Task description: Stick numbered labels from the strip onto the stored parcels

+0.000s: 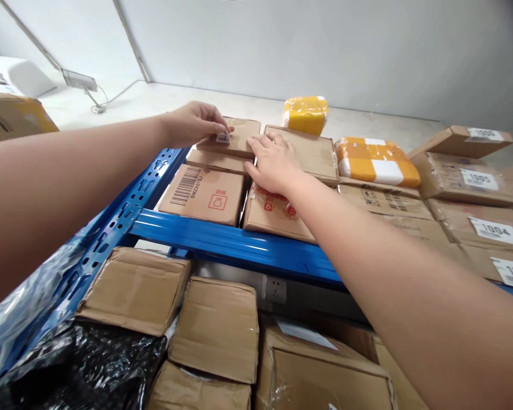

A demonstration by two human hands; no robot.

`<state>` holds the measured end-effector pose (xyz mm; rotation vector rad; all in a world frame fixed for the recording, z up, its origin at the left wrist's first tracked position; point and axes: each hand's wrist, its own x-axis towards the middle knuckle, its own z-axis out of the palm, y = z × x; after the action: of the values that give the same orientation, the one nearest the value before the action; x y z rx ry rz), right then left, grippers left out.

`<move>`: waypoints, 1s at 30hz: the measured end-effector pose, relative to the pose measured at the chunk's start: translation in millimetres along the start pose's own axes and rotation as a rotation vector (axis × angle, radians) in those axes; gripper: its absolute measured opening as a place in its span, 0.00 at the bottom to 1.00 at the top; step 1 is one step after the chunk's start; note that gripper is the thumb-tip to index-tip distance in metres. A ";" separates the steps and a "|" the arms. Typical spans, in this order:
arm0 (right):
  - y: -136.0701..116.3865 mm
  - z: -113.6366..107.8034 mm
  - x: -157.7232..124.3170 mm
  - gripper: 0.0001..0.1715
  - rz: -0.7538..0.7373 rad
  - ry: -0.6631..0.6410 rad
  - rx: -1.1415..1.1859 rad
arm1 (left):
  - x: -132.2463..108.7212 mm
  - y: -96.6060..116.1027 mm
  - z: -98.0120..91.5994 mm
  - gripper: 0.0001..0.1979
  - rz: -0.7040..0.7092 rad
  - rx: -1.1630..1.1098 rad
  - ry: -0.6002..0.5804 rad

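My left hand (203, 122) pinches a small white label (223, 138) with dark print against the front of a cardboard box (243, 135) on the upper shelf. My right hand (274, 158) holds nothing; its fingers are stretched out, with the tips at that box's right side. Partly behind this hand is a second plain box (314, 151). Under the labelled box lies a flat box (216, 160), and beneath it a carton (205, 193) with a barcode and red print. Below my right hand sits another carton (277, 213) with red print.
A blue shelf beam (222, 236) and a slotted upright (123, 228) frame the boxes. Yellow-wrapped parcels (378, 162) and boxes with numbered labels (496, 230) stand to the right. Several brown boxes (216, 327) and a black plastic bag (77, 361) fill the lower level.
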<state>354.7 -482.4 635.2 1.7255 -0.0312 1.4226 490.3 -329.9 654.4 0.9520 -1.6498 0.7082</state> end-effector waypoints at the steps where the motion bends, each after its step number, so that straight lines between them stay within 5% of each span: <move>1: 0.4 0.7 0.1 0.28 0.000 0.003 0.002 | -2.6 0.0 0.5 0.13 -0.013 -0.053 0.019; 12: -8.8 -8.2 -2.2 0.31 0.050 -0.069 0.011 | -4.6 -14.4 1.6 0.11 0.046 -0.429 0.157; 20: -5.8 -3.4 0.0 0.31 0.037 -0.046 0.056 | -4.4 -23.0 -4.4 0.05 0.082 -0.477 0.172; 23: -4.7 -1.5 0.0 0.30 0.030 -0.051 0.061 | -5.4 -24.5 -13.1 0.03 0.087 -0.458 0.278; 26: -4.4 -1.8 1.1 0.28 0.018 -0.067 0.069 | -10.7 -14.9 -20.8 0.08 0.030 -0.387 0.381; 30: -6.7 -12.3 -4.7 0.26 0.003 0.051 0.168 | -30.1 28.5 -5.9 0.14 0.028 -0.213 0.231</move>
<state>346.8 -472.9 627.0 1.8243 0.1173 1.5066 472.5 -303.4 627.2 0.6706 -1.5020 0.6226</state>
